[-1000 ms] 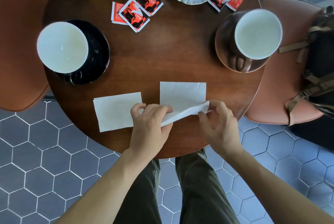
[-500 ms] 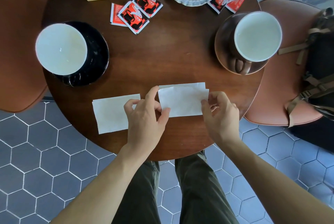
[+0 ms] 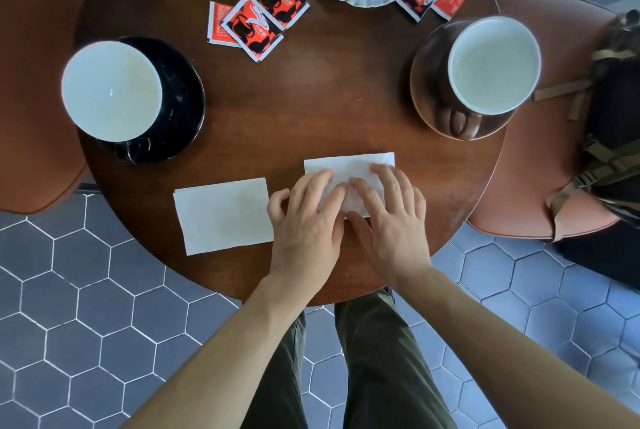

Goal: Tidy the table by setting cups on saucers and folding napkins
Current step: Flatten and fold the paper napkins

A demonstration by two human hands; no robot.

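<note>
A folded napkin (image 3: 349,165) lies near the table's (image 3: 311,99) front edge as the left hand (image 3: 308,220) and right hand (image 3: 391,220) press it flat, fingers straight, slightly spread and gripping nothing. The fold appears to be in its creasing stage; next would likely come lifting both hands clear. Cups already sit on saucers at the left and right edges.

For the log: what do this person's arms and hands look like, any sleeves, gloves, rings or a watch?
Both forearms are bare up to the frame's lower edge, with no sleeve in view. The left hand and right hand wear no gloves, and no ring, watch or bracelet shows on the fingers or wrists. The only clothing visible is a pair of dark olive-green trousers below the table edge.
</note>
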